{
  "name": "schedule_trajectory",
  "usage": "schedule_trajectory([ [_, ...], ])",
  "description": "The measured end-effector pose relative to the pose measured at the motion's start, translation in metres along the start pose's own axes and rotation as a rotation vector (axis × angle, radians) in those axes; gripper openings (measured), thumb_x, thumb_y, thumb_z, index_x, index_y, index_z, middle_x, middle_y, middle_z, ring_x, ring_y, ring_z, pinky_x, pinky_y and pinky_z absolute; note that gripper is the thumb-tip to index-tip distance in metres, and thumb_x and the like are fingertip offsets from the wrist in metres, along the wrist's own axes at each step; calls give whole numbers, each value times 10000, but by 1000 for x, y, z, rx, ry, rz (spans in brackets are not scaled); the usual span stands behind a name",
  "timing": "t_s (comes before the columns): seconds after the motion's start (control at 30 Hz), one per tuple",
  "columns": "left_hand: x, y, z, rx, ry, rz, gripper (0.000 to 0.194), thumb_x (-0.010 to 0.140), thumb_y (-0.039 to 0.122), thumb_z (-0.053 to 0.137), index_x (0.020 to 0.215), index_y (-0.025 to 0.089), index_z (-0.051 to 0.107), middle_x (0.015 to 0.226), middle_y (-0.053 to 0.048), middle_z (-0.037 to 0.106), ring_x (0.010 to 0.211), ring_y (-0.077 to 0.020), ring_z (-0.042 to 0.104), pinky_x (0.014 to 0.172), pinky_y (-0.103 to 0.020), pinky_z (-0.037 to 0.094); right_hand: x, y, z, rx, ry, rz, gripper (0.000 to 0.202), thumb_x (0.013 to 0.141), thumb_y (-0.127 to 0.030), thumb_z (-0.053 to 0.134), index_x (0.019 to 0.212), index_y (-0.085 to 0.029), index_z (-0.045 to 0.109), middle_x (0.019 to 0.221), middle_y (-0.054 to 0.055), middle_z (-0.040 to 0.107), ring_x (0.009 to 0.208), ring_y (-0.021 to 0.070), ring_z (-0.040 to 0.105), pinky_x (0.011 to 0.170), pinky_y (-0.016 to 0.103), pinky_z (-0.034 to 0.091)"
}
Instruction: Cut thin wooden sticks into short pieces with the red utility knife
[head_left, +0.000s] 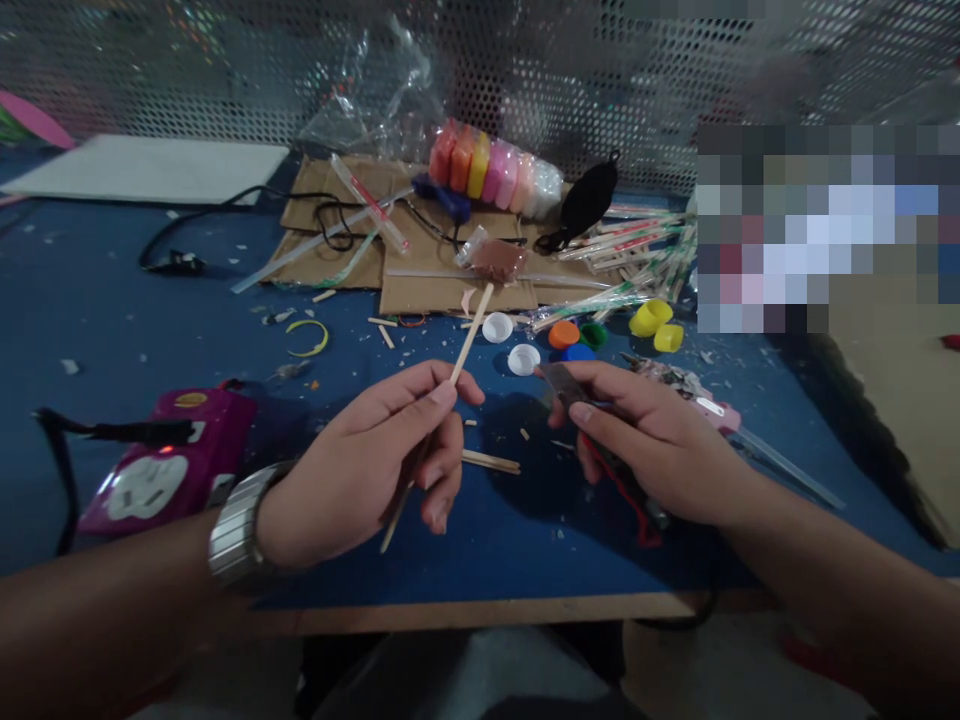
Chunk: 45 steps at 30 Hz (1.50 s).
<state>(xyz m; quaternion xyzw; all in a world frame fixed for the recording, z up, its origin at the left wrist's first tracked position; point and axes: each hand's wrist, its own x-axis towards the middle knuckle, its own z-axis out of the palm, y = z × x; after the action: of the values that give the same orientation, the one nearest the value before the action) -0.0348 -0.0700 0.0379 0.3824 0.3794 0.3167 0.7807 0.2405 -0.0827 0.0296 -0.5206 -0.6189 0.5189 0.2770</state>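
A thin wooden chopstick slants up from my left hand, pinched between the thumb and fingers. Its lower end comes out below the palm. In my right hand is a utility knife with a dark and red body, its wide blade end pointing up and left toward the chopstick. Knife and chopstick are apart. Between the hands, cut pieces of wooden stick lie on the blue table. Just beyond are white bottle caps, an orange cap and yellow caps.
A purple power box with a plugged black cable stands at left. Wrapped chopsticks, bagged coloured clay and cardboard lie at the back. A pink glue gun with a clear glue stick is beyond my right wrist. Another cardboard piece lies far right.
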Motion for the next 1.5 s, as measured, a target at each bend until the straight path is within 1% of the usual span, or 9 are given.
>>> schedule_trajectory([
  [0.07,-1,0,-1,30,-25,-40,152,1175,324,529,1164,237,653,538,83,525,408,-126,553,455,-205,570,-1,0,0,-17,27,13,333,1122,-416,655,1392,-236,735,995,35,756,583,140,652,563,300,521],
  [0.17,-2,1,-2,53,-70,-88,193,1169,310,487,1236,245,656,511,73,533,410,-141,549,464,-227,582,-2,2,-1,112,24,19,319,1123,-392,639,1362,-236,781,1016,46,778,634,150,661,593,302,530],
  [0.37,-7,2,-3,105,-177,-123,238,1170,321,468,1161,222,684,476,63,511,395,-130,511,460,-191,532,-3,2,-4,306,-68,0,317,1114,-334,695,1390,-285,842,991,16,799,684,128,689,658,275,534],
  [0.5,-9,1,-3,119,-224,-146,249,1169,349,484,1153,224,700,460,67,494,378,-120,472,459,-180,507,-2,-1,-3,325,-30,-43,345,1071,-350,797,1407,-280,824,993,16,805,697,135,697,669,282,575],
  [0.63,-10,0,-3,122,-232,-161,270,1165,391,504,1136,229,717,452,69,475,378,-114,459,453,-164,464,-3,-2,-3,334,43,-124,415,1045,-434,857,1432,-301,789,1009,24,801,715,166,710,687,322,613],
  [0.77,-11,-2,-5,137,-234,-141,282,1164,421,524,1138,229,730,457,76,465,384,-103,432,469,-169,467,-8,-2,-4,345,45,-188,426,1052,-491,852,1450,-359,778,1050,31,786,747,183,693,679,334,630],
  [1.0,-12,0,-4,182,-226,-162,256,1128,457,612,1120,225,718,453,85,458,382,-100,409,445,-165,416,-13,-5,-5,273,60,-176,510,1001,-596,878,1440,-364,764,1009,52,769,732,217,694,646,370,636],
  [1.2,-12,-1,-3,242,-240,-139,257,1122,473,632,1142,231,715,441,93,452,384,-101,425,457,-164,408,-13,-5,-4,351,26,-199,410,1011,-478,907,1392,-379,793,1001,25,761,723,176,683,655,321,624],
  [1.5,-13,-3,-3,277,-225,-129,236,1120,448,634,1169,236,725,443,92,460,385,-104,424,443,-166,415,-14,-3,-5,312,36,-191,417,1002,-493,909,1390,-378,809,995,39,738,763,210,724,614,337,615],
])
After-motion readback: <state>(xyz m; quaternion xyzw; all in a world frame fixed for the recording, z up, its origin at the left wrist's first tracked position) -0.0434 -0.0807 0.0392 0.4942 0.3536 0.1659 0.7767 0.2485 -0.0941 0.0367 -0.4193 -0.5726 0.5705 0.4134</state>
